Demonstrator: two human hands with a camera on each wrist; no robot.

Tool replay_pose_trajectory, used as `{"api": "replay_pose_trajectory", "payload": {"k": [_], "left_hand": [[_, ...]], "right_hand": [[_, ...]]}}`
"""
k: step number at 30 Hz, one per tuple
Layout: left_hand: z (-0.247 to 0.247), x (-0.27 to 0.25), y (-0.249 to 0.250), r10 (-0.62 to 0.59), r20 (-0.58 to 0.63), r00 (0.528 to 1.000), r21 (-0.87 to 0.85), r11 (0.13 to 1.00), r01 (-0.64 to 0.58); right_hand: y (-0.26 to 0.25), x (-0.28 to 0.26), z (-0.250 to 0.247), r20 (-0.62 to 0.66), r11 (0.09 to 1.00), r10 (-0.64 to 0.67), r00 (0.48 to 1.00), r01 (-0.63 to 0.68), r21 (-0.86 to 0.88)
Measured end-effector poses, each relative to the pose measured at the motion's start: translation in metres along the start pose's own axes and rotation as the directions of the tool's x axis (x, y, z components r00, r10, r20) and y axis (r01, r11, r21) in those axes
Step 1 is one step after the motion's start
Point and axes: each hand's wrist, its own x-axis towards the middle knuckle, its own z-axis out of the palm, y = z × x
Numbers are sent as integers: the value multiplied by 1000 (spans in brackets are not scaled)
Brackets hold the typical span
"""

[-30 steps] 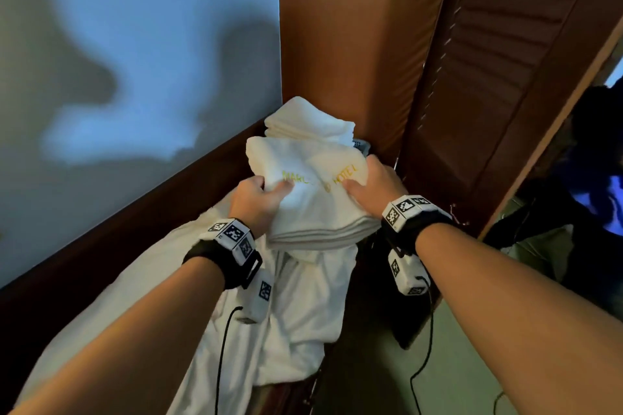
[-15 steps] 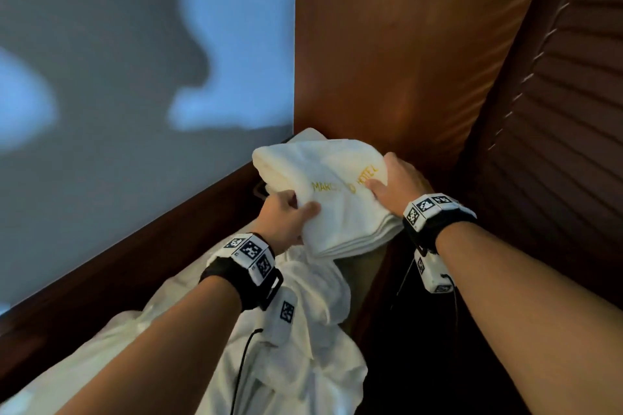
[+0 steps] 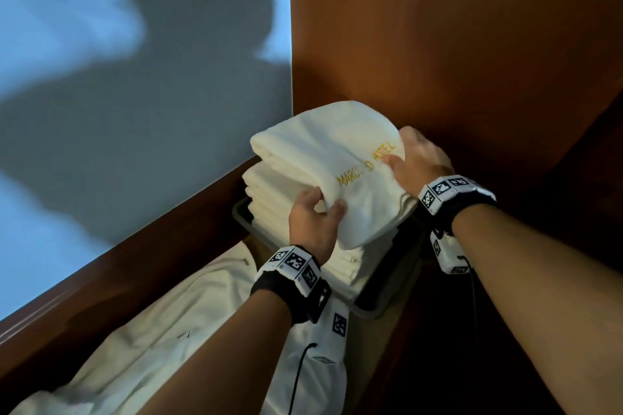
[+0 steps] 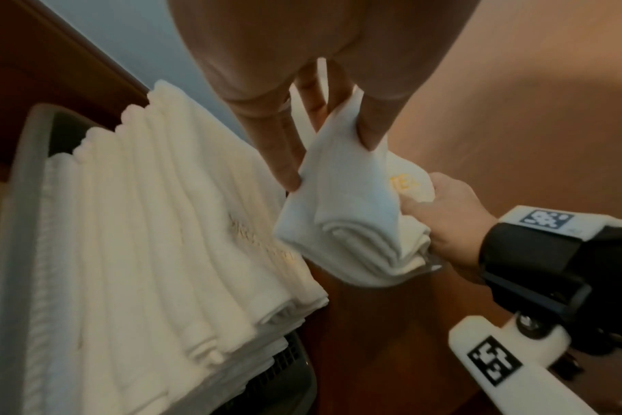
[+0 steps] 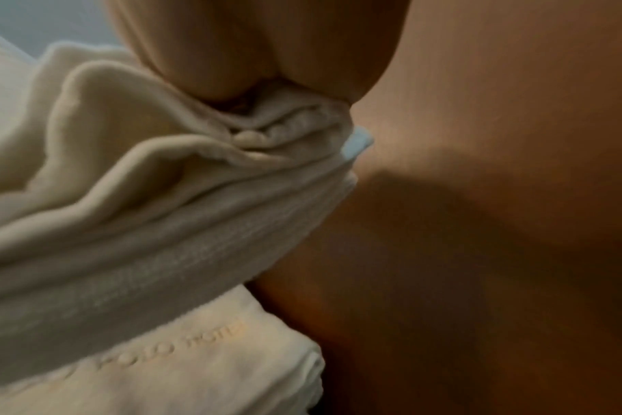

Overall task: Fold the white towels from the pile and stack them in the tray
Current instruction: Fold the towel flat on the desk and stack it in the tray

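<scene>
A folded white towel (image 3: 333, 158) with yellow lettering is held over the stack of folded towels (image 3: 269, 192) in the grey tray (image 3: 241, 217). My left hand (image 3: 315, 216) pinches its near left corner, thumb on top. My right hand (image 3: 416, 158) grips its right edge, next to the wooden panel. In the left wrist view the held towel (image 4: 348, 213) hangs just right of the stack (image 4: 153, 238), with my fingers (image 4: 285, 157) curled into its fold. In the right wrist view the towel (image 5: 167, 202) bunches under my palm above a stacked towel (image 5: 182, 365).
Unfolded white towels (image 3: 188, 330) lie in a pile below my left forearm. A brown wooden panel (image 3: 455, 44) rises right behind the tray, and a dark wooden ledge (image 3: 135, 246) runs along the left under a pale wall.
Both hands have carried the folded towel forward and up, from above the pile to over the stack in the tray. The tray's rim has come into view.
</scene>
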Motion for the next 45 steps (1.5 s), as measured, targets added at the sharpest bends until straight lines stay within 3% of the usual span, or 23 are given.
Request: {"api": "replay_pose_trajectory", "payload": {"k": [5,6,8,10,12,15,17,20,21,23,24,25,26,27,29,31,37,39,42,45], "left_hand": [[20,27,-10,60,-133,989,-20,998,-63],[23,32,-17,6,-142,990,-45,999,-13],[25,40,-32,-220,-105,970,-135,969,205],[25,41,-48,-454,-26,891,-192,877,441],[21,46,-57,-540,25,841,-219,818,532],[21,57,-55,-561,64,825,-239,794,558],[25,59,-50,-538,62,841,-169,824,540],[19,54,-46,-552,151,820,-28,827,561],[10,54,-43,-543,168,823,83,839,537],[-11,65,-36,-403,54,914,413,842,346],[-22,74,-32,-208,-47,977,583,788,196],[-32,82,-27,35,-92,995,706,708,40],[-38,91,-24,230,-52,972,792,602,-100],[-44,103,-24,277,67,959,857,476,-197],[-51,128,-31,28,299,954,926,233,-297],[-57,144,-48,-209,355,911,932,151,-328],[-70,143,-52,-302,370,879,925,205,-319],[-79,131,-43,-265,377,887,921,209,-329],[-98,92,-38,-150,345,926,889,370,-271],[-135,38,-41,-141,321,937,843,494,-214]], "right_hand": [[-3,51,17,-101,989,-120,988,128,75],[-3,60,24,-102,986,-147,984,154,63],[1,72,47,-36,991,-133,990,133,-14],[11,70,76,127,990,-19,992,37,-137],[23,58,106,258,973,105,960,-45,-228],[35,48,129,261,976,174,949,-132,-171],[38,48,128,260,973,225,939,-201,-116],[41,45,126,255,967,166,952,-107,-231],[38,44,125,217,964,86,972,-26,-263],[26,40,121,154,977,-57,986,87,-195],[20,37,120,152,986,-94,984,113,-121],[17,33,121,183,992,-104,978,116,-58],[16,27,124,255,994,-95,962,108,-35],[18,19,127,347,995,-71,935,92,-44],[30,6,134,486,997,-6,874,45,-69],[41,1,137,525,996,16,851,36,-87],[35,4,138,564,978,44,825,78,-191],[27,4,132,558,976,78,826,51,-213],[7,1,114,471,985,33,881,50,-162],[-13,-21,105,331,994,-84,940,104,-43]]}}
